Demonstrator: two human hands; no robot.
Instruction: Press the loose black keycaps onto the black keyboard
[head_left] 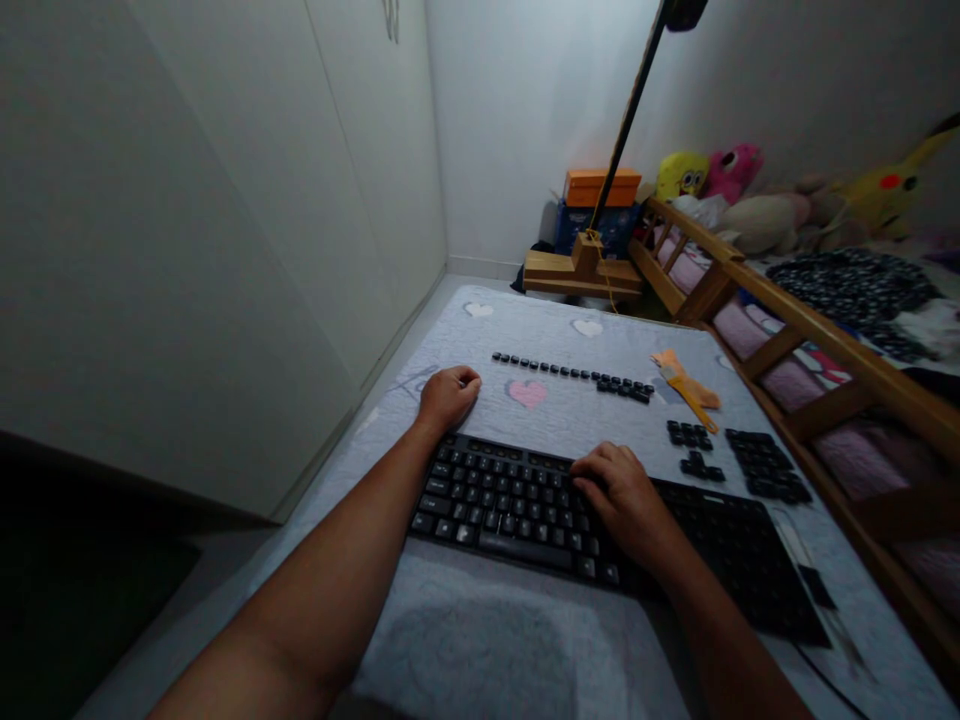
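A black keyboard [517, 497] lies at a slant on the cloth-covered table. Keycaps fill its left part, while its right part [739, 545] looks bare of them. My right hand [619, 495] rests over the upper right of the capped keys, fingers bent and close together; whatever is under the fingertips is hidden. Just beyond the keyboard's top left corner, my left hand [448, 398] sits on the cloth with curled fingers. Its contents, if any, are too small to name. A long row of loose keycaps [555, 369] lies behind the keyboard, with a shorter row [624, 391] at its right end.
Loose keycap groups [688, 434], [701, 467] and a larger block of keycaps [766, 465] lie at right. Near them are an orange cloth [679, 372] and a yellow-handled brush [697, 405]. A thin tool [817, 588] lies beside the keyboard. A wooden bed rail [832, 325] borders the table.
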